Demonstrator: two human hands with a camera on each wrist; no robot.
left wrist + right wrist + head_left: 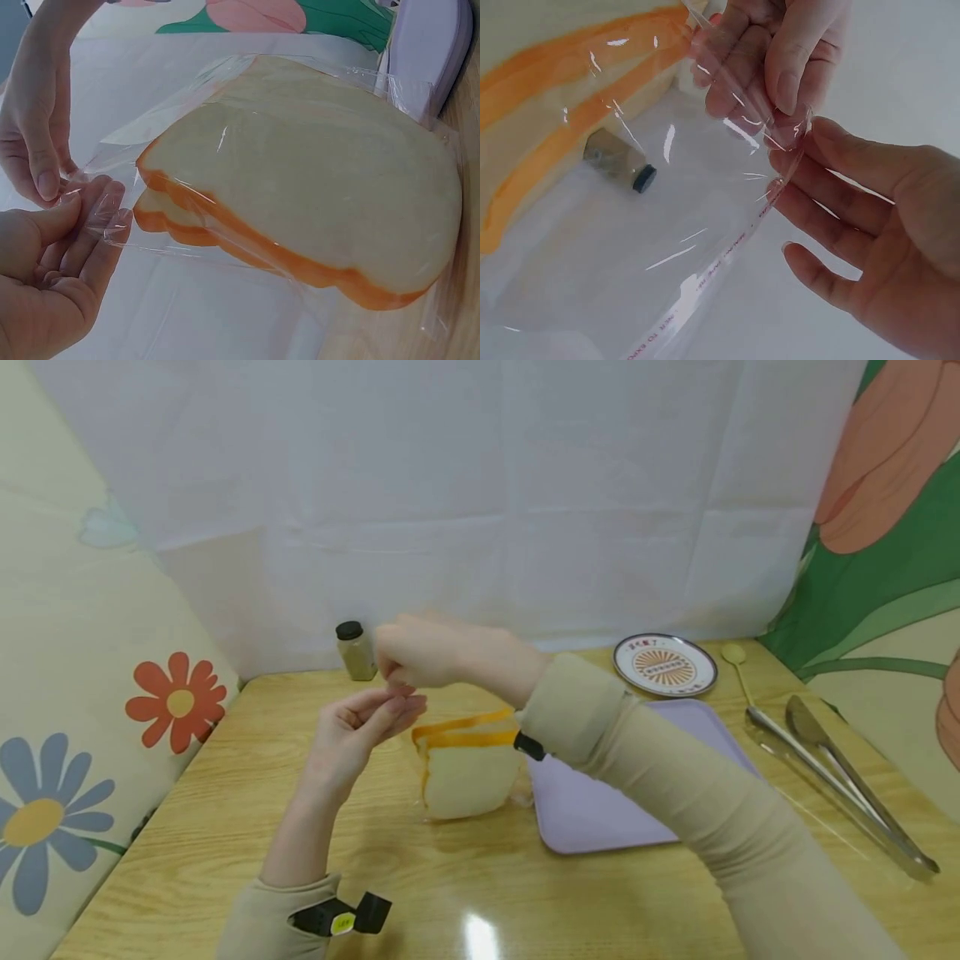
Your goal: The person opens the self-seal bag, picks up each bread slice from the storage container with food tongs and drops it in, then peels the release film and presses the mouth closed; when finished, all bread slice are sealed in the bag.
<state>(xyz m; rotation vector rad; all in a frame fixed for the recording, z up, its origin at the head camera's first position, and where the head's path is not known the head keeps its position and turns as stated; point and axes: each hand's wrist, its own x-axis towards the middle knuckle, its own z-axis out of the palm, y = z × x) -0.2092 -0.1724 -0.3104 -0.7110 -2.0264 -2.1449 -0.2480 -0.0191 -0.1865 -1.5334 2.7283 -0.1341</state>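
Observation:
Two slices of bread (pixel 468 781) with orange crusts stand inside a clear plastic bag (pixel 667 315) over the table. My left hand (pixel 348 731) pinches the bag's edge between thumb and fingers. Right against those fingertips, my right hand (pixel 427 652) pinches the same edge, its arm reaching across above the bread. In the right wrist view, a sealing strip (pixel 727 259) with small red print runs along the bag's edge, down and away from my right hand (pixel 877 195). The left wrist view shows the film stretched from both hands to the bread.
A lavender tray (pixel 600 814) lies right of the bread, partly under my right sleeve. Behind it is a round patterned plate (pixel 665 666). Metal tongs (pixel 847 785) and a yellow spoon (pixel 735 656) lie at the right. A black-capped jar (pixel 356 652) stands at the back left.

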